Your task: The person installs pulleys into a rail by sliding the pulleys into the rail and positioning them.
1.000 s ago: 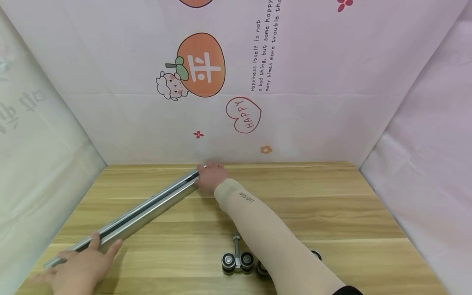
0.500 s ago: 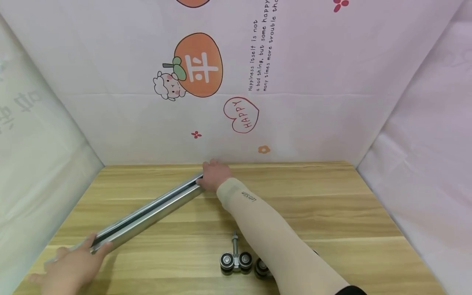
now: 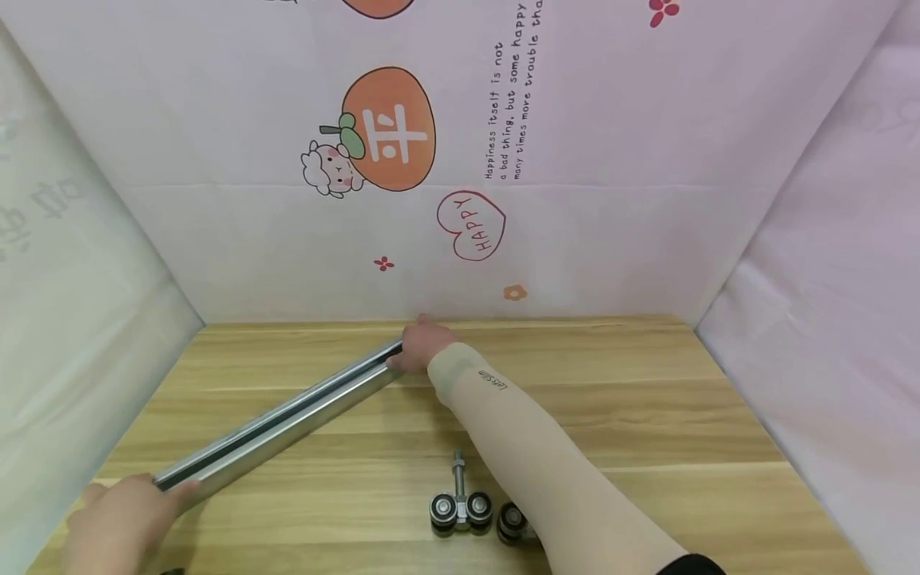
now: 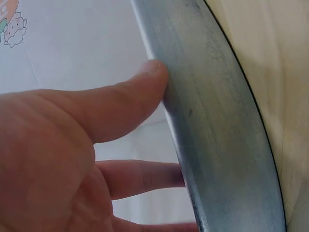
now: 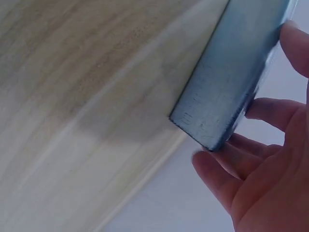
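A long silver metal rail (image 3: 295, 431) with a dark slot along its top slants across the left half of the table in the head view. My left hand (image 3: 118, 519) grips its near end, which the hand partly hides. In the left wrist view, the thumb presses the edge of the rail (image 4: 217, 116) and the fingers pass behind it. At the far end, my right hand (image 3: 426, 345) holds the rail close to the back wall. The right wrist view shows thumb and fingers around the edge of the rail (image 5: 227, 72), with fingertips by its squared-off end.
A roller trolley (image 3: 461, 511) with black wheels and an upright bolt stands at the front middle of the wood-grain table (image 3: 632, 423). A second trolley (image 3: 512, 521) is partly hidden by the right forearm. Printed white cloth (image 3: 589, 239) encloses the back and sides.
My left hand has slid back to the rail's near end, its spread fingers drawing in. The right hand has shifted slightly to the right with the far end. The trolleys have stayed put.
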A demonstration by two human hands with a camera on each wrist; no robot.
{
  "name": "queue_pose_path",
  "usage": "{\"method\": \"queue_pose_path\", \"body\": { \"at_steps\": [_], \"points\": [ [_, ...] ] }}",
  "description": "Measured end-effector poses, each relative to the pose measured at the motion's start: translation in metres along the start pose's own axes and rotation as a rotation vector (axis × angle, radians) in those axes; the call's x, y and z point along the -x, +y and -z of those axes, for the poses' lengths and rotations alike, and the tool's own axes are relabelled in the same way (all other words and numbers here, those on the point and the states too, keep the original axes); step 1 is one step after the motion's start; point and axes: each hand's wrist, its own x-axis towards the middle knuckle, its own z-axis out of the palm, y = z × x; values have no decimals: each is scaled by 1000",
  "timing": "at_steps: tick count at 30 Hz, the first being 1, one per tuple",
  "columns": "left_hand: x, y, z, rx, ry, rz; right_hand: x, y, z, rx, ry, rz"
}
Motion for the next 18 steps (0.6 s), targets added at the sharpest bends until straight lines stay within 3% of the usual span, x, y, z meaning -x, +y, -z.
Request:
{"method": "queue_pose_path", "body": {
  "at_steps": [7, 18],
  "points": [
    [-5, 3, -1, -5, 24, -64, 5, 10, 6, -33, -21, -2],
    [-10, 27, 5, 4, 64, -110, 10, 27, 15, -109, -6, -77]
  ]
}}
